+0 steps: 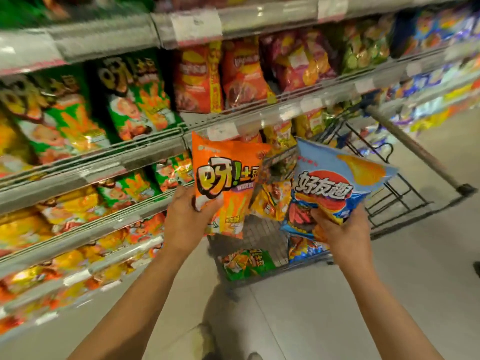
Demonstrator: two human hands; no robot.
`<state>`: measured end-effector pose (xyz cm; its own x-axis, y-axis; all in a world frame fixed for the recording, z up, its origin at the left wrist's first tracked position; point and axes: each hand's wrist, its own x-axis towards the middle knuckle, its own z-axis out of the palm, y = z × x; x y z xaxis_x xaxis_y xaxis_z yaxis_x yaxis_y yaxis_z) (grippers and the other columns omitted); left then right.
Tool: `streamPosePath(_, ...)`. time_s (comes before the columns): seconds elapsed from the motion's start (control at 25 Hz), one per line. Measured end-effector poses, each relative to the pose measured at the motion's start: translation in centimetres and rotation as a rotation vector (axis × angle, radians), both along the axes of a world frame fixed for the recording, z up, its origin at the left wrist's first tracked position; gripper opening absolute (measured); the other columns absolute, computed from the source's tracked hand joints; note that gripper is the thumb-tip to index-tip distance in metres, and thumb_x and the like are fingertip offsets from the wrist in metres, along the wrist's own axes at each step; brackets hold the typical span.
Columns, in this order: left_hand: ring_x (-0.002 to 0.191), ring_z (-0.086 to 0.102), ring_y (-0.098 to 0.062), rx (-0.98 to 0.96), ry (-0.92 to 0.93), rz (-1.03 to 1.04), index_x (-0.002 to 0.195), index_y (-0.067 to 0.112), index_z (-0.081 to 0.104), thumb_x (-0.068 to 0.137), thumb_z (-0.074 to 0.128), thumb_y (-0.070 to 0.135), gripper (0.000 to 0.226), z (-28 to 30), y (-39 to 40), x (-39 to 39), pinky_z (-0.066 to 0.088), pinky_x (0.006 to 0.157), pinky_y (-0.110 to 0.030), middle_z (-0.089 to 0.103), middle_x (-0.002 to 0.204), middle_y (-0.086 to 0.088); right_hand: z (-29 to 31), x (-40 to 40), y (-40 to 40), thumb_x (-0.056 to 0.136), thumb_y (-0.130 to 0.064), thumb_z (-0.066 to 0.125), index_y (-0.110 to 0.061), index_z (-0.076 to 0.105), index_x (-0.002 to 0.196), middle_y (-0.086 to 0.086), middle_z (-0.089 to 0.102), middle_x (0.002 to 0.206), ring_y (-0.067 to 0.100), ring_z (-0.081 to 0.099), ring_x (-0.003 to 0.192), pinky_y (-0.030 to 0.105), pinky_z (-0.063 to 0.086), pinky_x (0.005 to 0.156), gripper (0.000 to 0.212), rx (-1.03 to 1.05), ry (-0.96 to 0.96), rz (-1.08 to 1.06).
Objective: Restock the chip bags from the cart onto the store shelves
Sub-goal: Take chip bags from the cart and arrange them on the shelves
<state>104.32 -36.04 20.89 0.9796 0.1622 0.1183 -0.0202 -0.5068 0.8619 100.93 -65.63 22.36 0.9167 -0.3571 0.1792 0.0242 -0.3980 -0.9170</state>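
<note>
My left hand (188, 211) grips an orange chip bag (226, 175) by its lower left edge and holds it upright above the cart. To its right, my right hand (337, 227) holds a light blue chip bag (335, 183) from below, tilted a little to the right. Both bags hang over the wire shopping cart (272, 240), which still holds a yellow bag (272, 201), a green bag (246, 263) and a blue bag (304, 249). The store shelves (104, 162) run along the left, several tiers packed with green, orange and yellow bags.
The cart's handle bar (415, 152) slants away at the right, near the shelf edge. Red and purple bags (244, 76) fill the upper shelf behind the cart. Pale tiled floor (311, 307) lies below and to the right. A dark object (476, 268) pokes in at the right edge.
</note>
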Motion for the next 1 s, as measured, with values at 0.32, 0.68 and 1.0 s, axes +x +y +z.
streamPosePath(0.32,0.079,0.068,-0.026,-0.061,-0.04,0.17,0.095,0.031,0.07,0.086,0.074,0.049,0.02,2.7,2.3,-6.8,0.061,0.063,-0.049,0.064,0.09,-0.011,1.7,0.4,1.8,0.078,-0.015,0.086,-0.031,0.053,0.125,-0.011,0.068,0.116,0.003,0.065,0.107,0.03,0.051,0.088,0.06,0.046,-0.019,0.23)
streamPosePath(0.68,0.089,0.07,-0.024,-0.118,-0.123,0.348,0.096,0.03,0.071,0.085,0.075,0.05,0.023,8.5,13.6,-15.9,0.06,0.071,-0.051,0.07,0.098,-0.007,6.9,-2.6,15.6,0.077,-0.026,0.084,-0.062,0.05,0.115,-0.03,0.07,0.11,-0.009,0.066,0.1,0.013,0.054,0.077,0.062,0.048,-0.067,0.605)
streamPosePath(1.0,0.083,0.074,-0.012,-0.285,-0.274,0.46,0.096,0.035,0.074,0.082,0.08,0.044,0.018,13.9,30.2,-27.8,0.058,0.066,-0.028,0.077,0.091,0.003,13.0,-9.6,33.8,0.066,-0.01,0.094,-0.029,0.061,0.113,-0.03,0.075,0.095,-0.009,0.07,0.089,0.014,0.057,0.079,0.061,0.106,-0.106,0.817)
